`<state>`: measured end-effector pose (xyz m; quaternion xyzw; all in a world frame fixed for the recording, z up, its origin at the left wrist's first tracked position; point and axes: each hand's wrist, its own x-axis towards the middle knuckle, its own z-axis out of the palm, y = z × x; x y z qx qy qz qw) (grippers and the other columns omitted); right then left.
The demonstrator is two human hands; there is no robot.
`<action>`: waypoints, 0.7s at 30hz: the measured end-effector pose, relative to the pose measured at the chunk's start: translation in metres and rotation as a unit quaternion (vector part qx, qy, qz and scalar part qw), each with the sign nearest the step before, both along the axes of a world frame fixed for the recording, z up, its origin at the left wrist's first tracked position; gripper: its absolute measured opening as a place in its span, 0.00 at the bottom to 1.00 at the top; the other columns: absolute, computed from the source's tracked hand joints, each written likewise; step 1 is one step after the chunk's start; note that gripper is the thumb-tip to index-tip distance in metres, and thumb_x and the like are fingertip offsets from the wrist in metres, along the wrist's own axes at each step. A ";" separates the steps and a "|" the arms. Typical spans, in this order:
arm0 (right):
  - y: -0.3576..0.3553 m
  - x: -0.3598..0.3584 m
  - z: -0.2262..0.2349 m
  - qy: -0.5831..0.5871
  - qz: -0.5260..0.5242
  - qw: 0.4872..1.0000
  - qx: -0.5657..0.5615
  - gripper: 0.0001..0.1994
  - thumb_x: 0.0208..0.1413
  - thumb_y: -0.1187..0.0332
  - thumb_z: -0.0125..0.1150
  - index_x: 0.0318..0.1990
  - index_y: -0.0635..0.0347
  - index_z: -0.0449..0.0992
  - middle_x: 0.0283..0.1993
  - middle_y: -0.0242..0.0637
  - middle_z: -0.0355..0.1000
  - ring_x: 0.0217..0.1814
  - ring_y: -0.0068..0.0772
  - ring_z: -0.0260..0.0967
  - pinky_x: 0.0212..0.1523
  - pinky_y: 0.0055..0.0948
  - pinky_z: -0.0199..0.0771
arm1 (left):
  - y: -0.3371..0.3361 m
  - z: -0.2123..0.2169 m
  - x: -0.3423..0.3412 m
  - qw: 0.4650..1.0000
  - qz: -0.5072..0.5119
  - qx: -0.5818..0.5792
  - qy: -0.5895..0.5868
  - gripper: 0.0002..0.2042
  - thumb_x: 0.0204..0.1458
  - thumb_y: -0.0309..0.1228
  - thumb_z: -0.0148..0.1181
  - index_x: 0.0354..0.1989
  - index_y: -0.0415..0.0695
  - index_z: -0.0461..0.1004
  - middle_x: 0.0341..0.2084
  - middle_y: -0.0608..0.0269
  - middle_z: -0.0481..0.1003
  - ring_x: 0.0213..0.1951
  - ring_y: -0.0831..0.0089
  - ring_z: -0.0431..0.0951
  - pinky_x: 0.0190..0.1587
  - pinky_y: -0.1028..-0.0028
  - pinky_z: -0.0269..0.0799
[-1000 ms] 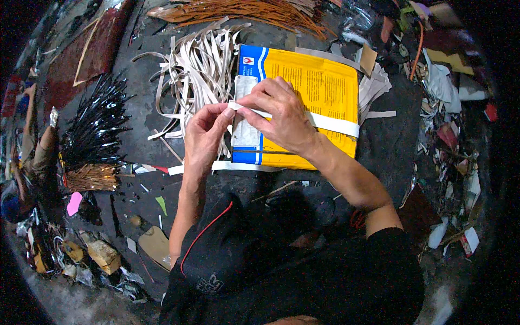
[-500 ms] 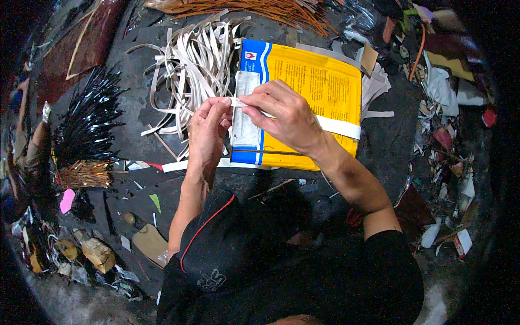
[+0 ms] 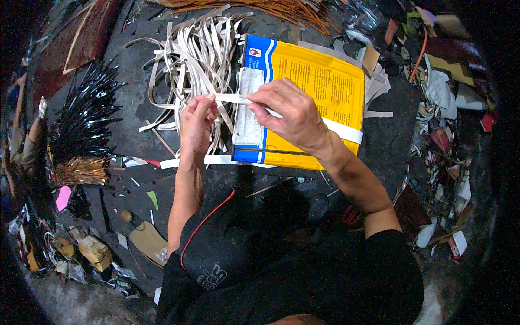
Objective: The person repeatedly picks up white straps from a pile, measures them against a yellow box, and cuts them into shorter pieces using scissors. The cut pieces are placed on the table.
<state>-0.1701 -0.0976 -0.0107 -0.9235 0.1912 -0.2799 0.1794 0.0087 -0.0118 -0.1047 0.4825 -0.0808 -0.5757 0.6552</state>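
Note:
A flat white strip (image 3: 232, 98) is stretched between my two hands. My left hand (image 3: 197, 119) is closed, pinching the strip's left end between thumb and fingertips. My right hand (image 3: 292, 114) pinches it farther right, above a yellow and blue printed flat piece (image 3: 319, 70). More white band (image 3: 342, 131) emerges from beneath my right wrist and crosses the yellow face; whether it joins the pinched strip is hidden. Under the hands, a whitish rectangular pad (image 3: 249, 122) lies along the blue end. A heap of loose off-white strips (image 3: 200, 59) spreads behind my left hand.
A bundle of black glossy strands (image 3: 89, 116) with a brown end lies on the left. Orange-brown rods (image 3: 271, 12) run along the far edge. Scraps (image 3: 441, 146) litter the right side, and a crumpled tan piece (image 3: 96, 252) sits among litter at near left.
My left hand has moved a little leftward, away from the right one. A longer stretch of the white strip now shows between them.

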 end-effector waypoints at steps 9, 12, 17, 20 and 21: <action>0.002 0.010 0.000 -0.023 -0.006 0.999 0.027 0.08 0.45 0.76 0.66 0.34 0.61 0.76 0.31 0.37 0.71 0.33 0.37 0.69 0.33 0.31 0.72 | 0.002 -0.025 0.010 0.974 0.041 -0.056 0.218 0.08 0.54 0.33 0.57 0.32 0.41 0.71 0.24 0.67 0.71 0.27 0.80 0.67 0.32 0.79 0.63; 0.003 0.008 0.001 -0.023 -0.017 0.999 0.046 0.07 0.46 0.75 0.65 0.34 0.61 0.76 0.31 0.38 0.70 0.34 0.38 0.69 0.34 0.33 0.71 | 0.003 0.038 -0.014 0.945 0.051 -0.088 0.311 0.17 0.56 0.44 0.52 0.37 0.40 0.70 0.30 0.62 0.71 0.33 0.74 0.69 0.36 0.75 0.64; 0.003 0.009 0.003 -0.019 -0.018 0.997 0.074 0.08 0.47 0.72 0.66 0.35 0.61 0.76 0.31 0.38 0.70 0.36 0.39 0.69 0.36 0.33 0.71 | 0.005 0.051 -0.031 0.999 -0.041 0.003 -0.027 0.08 0.56 0.35 0.57 0.31 0.45 0.71 0.23 0.72 0.69 0.25 0.86 0.64 0.28 0.84 0.58; 0.005 0.007 0.004 -0.013 -0.019 0.997 0.079 0.08 0.47 0.71 0.66 0.36 0.61 0.76 0.32 0.38 0.69 0.36 0.39 0.68 0.36 0.33 0.70 | 0.005 0.048 -0.029 0.999 -0.032 0.015 0.027 0.07 0.55 0.34 0.59 0.29 0.45 0.71 0.21 0.73 0.68 0.23 0.86 0.61 0.26 0.83 0.56; 0.005 0.006 0.003 -0.014 -0.021 0.997 0.079 0.09 0.47 0.71 0.66 0.36 0.60 0.76 0.32 0.38 0.69 0.36 0.39 0.68 0.36 0.33 0.70 | 0.005 0.046 -0.029 0.999 -0.024 0.013 0.037 0.07 0.54 0.33 0.59 0.29 0.45 0.71 0.21 0.73 0.68 0.23 0.86 0.61 0.26 0.83 0.56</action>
